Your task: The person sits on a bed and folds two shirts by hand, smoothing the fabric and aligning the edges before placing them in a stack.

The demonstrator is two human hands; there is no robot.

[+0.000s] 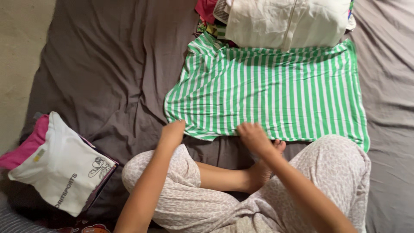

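Note:
A green and white striped garment lies spread flat on a grey bedsheet in front of me. My left hand pinches its near edge at the left corner. My right hand rests on the same near edge, toward the middle, fingers curled onto the cloth. I sit cross-legged in pale patterned trousers, one bare foot showing under my right forearm.
A cream garment lies on a heap of coloured clothes at the far edge. At the near left sits a stack of folded clothes with a white printed top over a pink one. A beige floor shows at the left.

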